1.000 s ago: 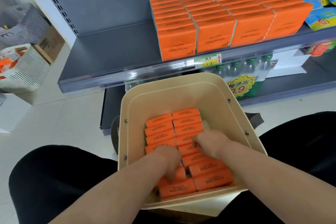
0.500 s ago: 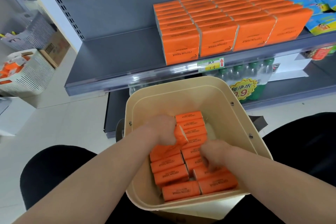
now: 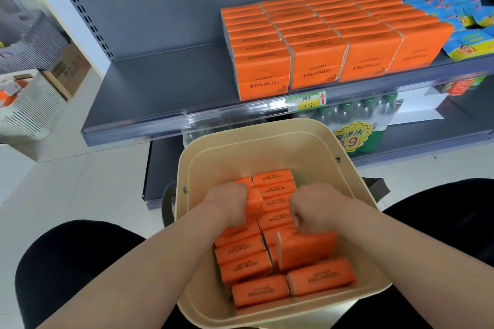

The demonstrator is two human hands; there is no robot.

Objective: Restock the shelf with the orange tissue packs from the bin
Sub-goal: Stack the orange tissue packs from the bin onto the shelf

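Head view. Left hand and right hand down in bin, each gripping orange tissue packs, tilted up for lifting. Bare shelf beside stocked rows, likely destination.

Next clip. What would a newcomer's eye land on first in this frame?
The orange comes first: a big block of stacked tissue packs fills the right half of the grey shelf, whose left half is bare. Below it, more orange packs lie in rows in the beige bin, where the left hand and right hand each grip one.
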